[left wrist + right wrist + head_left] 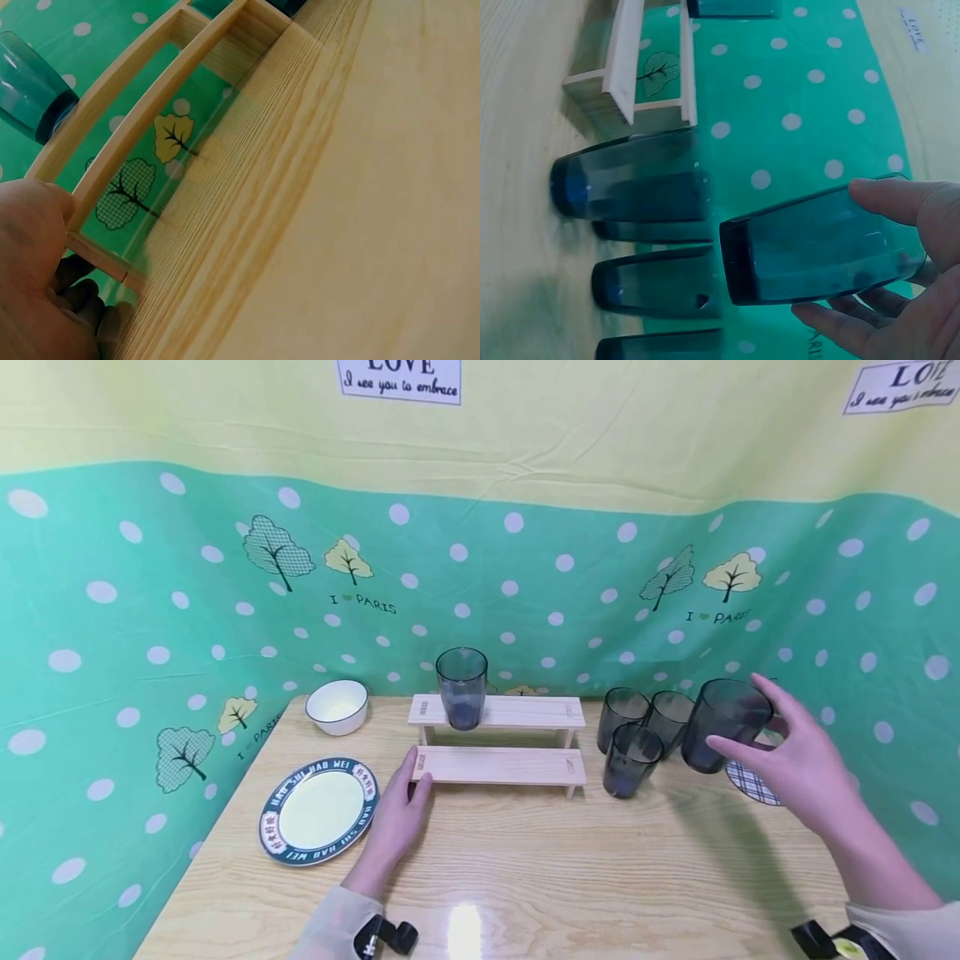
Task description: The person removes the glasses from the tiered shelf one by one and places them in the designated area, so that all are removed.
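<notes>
My right hand [806,760] holds a dark tinted drinking glass [723,722] between thumb and fingers. In the right wrist view that glass [817,247] hangs clear of the table beside the other glasses. More glasses of the same kind [632,764] stand close together to its left. My left hand [397,818] grips the left end of the two-tier wooden shelf [498,766], thumb near the top and fingers at the lower side. On the upper tier one glass [462,689] stands upright, left of the middle.
Left of the shelf lies a plate [318,810] with a blue lettered rim, and behind it a white bowl [337,706]. A plaid round piece [753,783] shows partly under the right hand. A patterned green cloth [525,585] hangs behind the wooden table [562,868].
</notes>
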A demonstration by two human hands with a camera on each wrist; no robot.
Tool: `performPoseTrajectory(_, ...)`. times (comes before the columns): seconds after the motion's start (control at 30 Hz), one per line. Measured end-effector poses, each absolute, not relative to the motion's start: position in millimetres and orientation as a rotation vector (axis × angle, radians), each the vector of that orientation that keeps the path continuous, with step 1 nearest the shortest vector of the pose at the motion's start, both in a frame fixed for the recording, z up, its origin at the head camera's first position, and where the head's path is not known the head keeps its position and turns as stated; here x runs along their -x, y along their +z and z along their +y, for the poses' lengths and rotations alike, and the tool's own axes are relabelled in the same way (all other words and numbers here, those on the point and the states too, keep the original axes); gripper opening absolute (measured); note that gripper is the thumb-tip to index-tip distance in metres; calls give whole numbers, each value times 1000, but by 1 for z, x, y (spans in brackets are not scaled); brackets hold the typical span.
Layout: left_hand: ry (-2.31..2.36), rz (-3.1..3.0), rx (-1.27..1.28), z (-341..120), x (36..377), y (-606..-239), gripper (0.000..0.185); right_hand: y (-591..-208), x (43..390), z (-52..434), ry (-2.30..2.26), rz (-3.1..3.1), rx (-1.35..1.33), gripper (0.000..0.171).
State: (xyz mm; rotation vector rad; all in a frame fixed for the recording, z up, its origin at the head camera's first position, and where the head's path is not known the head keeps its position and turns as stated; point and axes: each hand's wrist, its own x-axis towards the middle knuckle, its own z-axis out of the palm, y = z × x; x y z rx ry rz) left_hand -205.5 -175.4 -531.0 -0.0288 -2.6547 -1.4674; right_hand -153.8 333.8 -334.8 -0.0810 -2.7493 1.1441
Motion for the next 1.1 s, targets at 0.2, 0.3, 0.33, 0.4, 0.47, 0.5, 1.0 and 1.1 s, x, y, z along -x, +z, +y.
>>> performPoseTrajectory(0.2, -1464, -2658, 33, -175, 206, -531, 71, -355, 157, 342, 1145, -2771, 83, 119)
performPoseTrajectory(0.3, -1465, -2650, 38, -175, 205, -531, 71, -367, 160, 345, 1159, -2762, 79, 118)
performPoseTrajectory(0.33, -1463, -2647, 40, -175, 206, -531, 71, -371, 161, 346, 1165, -2757, 81, 117)
performPoseTrajectory(0.4, -1463, -2644, 41, -175, 206, -531, 70, -379, 163, 347, 1151, -2752, 99, 116)
performPoseTrajectory(0.47, -1464, -2644, 40, -176, 206, -531, 70, -386, 164, 347, 1149, -2744, 118, 115)
performPoseTrajectory(0.5, -1464, -2645, 40, -176, 206, -532, 70, -389, 165, 347, 1153, -2739, 124, 114)
performPoseTrajectory(1.0, -1465, -2642, 42, -176, 206, -531, 70, -428, 176, 344, 1124, -2711, 161, 113)
performPoseTrajectory(1.1, -1467, -2640, 44, -176, 206, -531, 70, -434, 178, 344, 1136, -2718, 163, 114)
